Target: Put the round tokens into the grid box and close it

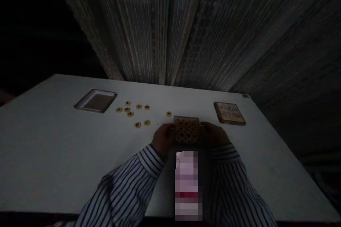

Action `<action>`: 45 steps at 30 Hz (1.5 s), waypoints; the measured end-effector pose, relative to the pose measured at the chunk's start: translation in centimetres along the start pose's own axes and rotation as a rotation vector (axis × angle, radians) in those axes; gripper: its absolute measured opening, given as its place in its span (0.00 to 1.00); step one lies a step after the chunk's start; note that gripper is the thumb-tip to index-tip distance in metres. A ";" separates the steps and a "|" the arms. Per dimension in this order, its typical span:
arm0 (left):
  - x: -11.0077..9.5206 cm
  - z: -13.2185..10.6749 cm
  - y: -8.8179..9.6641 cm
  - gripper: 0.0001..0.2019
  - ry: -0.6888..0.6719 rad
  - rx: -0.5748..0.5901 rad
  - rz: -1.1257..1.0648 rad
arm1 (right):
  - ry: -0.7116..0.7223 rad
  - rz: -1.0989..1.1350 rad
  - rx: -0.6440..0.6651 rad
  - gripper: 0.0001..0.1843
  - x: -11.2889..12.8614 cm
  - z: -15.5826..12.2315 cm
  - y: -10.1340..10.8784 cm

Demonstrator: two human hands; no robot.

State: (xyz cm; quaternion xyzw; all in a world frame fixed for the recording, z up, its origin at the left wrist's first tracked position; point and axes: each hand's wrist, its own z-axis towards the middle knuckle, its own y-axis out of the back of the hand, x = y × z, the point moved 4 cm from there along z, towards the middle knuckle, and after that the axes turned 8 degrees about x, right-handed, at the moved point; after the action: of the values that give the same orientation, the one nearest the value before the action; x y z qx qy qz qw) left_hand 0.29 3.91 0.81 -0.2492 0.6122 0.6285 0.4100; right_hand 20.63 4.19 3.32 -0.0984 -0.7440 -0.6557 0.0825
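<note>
In the head view, a small box of Chinese chess pieces [187, 129], with round discs showing in rows, is held between the two hands near the front middle of the white table [53, 149]. The left hand [163, 138] has its fingers bent in against the box's left side, and the right hand [215, 134] grips the opposite side; the light is too dim to tell how far the fingertips wrap beneath. The box should handle as stiff and fairly light for its size, most of the weight probably coming from the discs, and its walls may be smooth enough to slip. Both side walls look like the best hold, with even, modest pressure and the box kept level, since the discs could slide if it tips; whether a cover closes it cannot be made out. A single loose disc [168, 114] lies just beyond its far left corner, and a scattered group of loose pieces [139, 106] lies farther left, hard little rounds best pinched by the rim. An open shallow tray [99, 103] sits beyond them, and a flat printed case [230, 113] rests well to the right
</note>
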 end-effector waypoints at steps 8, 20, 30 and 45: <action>-0.1 0.1 0.1 0.12 -0.011 0.026 0.005 | 0.006 -0.003 0.017 0.17 0.2 -0.2 -0.1; 0.0 0.2 0.0 0.11 -0.023 0.030 0.008 | 0.022 0.016 0.013 0.17 0.0 0.0 -0.4; -0.1 0.2 0.1 0.10 -0.014 0.032 0.021 | 0.026 0.012 -0.005 0.16 0.1 0.0 -0.5; -0.3 0.1 0.3 0.11 -0.011 0.019 0.000 | 0.022 0.043 0.022 0.17 0.2 0.1 -0.4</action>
State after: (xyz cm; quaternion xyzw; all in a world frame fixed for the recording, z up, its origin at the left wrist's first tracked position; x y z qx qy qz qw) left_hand 0.21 4.00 1.20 -0.2420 0.6160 0.6239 0.4155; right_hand 20.32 4.21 2.98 -0.1060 -0.7479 -0.6467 0.1059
